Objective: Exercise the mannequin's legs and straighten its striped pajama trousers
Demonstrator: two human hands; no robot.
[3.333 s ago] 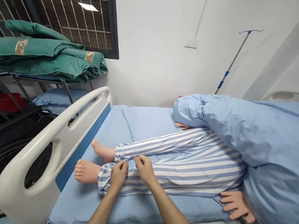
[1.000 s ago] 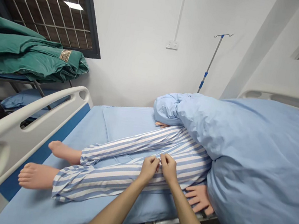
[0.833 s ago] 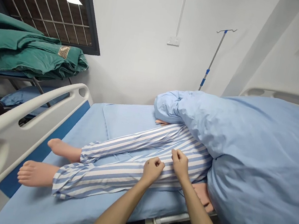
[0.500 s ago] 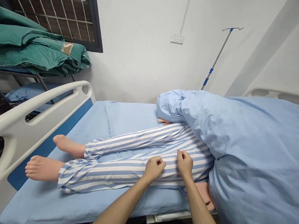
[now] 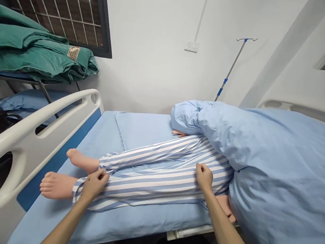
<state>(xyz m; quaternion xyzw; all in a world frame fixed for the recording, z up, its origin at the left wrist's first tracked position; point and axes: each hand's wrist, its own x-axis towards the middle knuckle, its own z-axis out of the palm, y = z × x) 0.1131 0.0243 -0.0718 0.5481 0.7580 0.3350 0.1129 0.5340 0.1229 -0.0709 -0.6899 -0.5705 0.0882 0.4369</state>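
Note:
A manikin's legs in blue-and-white striped trousers (image 5: 153, 181) lie along the bed, bare feet (image 5: 57, 185) towards the footboard. My left hand (image 5: 95, 183) is closed over the near trouser leg by the ankle cuff. Over the near upper thigh, my right hand (image 5: 204, 178) is closed in a fist. Whether either hand pinches trouser cloth is hidden by the curled fingers. A blue quilt (image 5: 282, 176), bunched up right of my right hand, covers the manikin's upper body. One manikin hand (image 5: 180, 133) shows at the quilt's far edge, another (image 5: 224, 206) near my right wrist.
The white footboard (image 5: 30, 126) rises at the left end of the blue-sheeted mattress (image 5: 143, 125). Folded green bedding (image 5: 38, 54) lies on a rack beyond it. An IV pole (image 5: 230, 69) stands by the wall behind the quilt. At far right is the headboard (image 5: 310, 112).
My left hand has moved left along the near trouser leg, from around the knee to the ankle cuff. My right hand stays over the thigh, still closed. The view has shifted slightly.

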